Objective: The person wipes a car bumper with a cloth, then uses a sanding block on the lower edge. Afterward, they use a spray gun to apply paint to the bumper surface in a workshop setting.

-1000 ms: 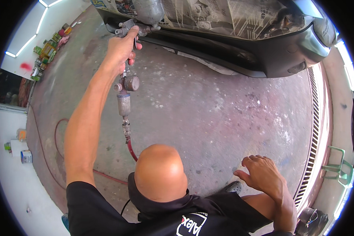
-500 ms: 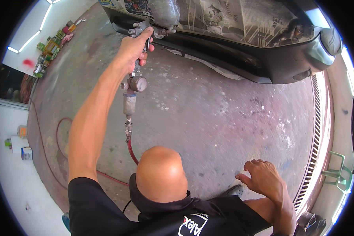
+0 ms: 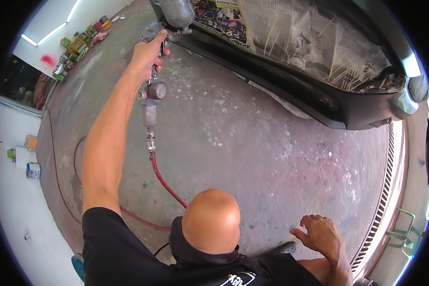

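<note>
Your left hand (image 3: 149, 55) grips the spray gun (image 3: 151, 32) by its handle, near the left end of the black panel (image 3: 362, 112) masked with newspaper (image 3: 314, 47). The red hose (image 3: 163, 180) connects below the gauge (image 3: 158, 90). Your right hand (image 3: 321, 234) is empty, fingers loosely bent, above the floor (image 3: 252, 162).

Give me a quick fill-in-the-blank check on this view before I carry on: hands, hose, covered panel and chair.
1. The left hand grips the spray gun, while the right hand holds ____.
2. The hose leading back from the spray gun is coloured ____.
3. Part of the black vehicle panel is covered with printed sheets of ____.
4. The chair at the picture's right side is coloured ____.

Missing words: nothing; red; newspaper; green.
</note>
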A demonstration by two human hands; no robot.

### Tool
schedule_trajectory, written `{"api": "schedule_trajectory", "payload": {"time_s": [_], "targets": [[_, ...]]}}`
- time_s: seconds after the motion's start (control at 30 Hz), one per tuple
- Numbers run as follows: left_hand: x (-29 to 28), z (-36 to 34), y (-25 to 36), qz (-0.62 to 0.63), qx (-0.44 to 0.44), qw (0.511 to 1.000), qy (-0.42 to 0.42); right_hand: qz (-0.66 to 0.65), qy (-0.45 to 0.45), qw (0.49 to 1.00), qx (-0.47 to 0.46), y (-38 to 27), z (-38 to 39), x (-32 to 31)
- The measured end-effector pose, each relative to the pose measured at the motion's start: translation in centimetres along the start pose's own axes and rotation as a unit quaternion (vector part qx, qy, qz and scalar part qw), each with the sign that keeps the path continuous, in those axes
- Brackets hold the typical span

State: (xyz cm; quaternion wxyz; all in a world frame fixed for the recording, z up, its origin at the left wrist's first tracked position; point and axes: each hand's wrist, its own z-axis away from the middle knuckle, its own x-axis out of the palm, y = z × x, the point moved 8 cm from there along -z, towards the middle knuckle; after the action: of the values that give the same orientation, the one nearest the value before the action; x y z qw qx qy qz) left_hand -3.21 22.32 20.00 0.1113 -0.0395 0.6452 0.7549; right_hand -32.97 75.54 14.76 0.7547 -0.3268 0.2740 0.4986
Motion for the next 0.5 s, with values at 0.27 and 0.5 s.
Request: {"api": "schedule_trajectory", "payload": {"time_s": [0.27,0.5], "targets": [[-3.0,-0.6,0.0,0.015,0.01,0.998,0.056,0.004,-0.002,1.0,0.0,-0.6,-1.1,-0.3],[-2.3,-2.3,-1.3,0.008,-0.031,0.999,-0.022,0.01,-0.03,0.999,0.014,-1.1,-2.6,0.0]]}}
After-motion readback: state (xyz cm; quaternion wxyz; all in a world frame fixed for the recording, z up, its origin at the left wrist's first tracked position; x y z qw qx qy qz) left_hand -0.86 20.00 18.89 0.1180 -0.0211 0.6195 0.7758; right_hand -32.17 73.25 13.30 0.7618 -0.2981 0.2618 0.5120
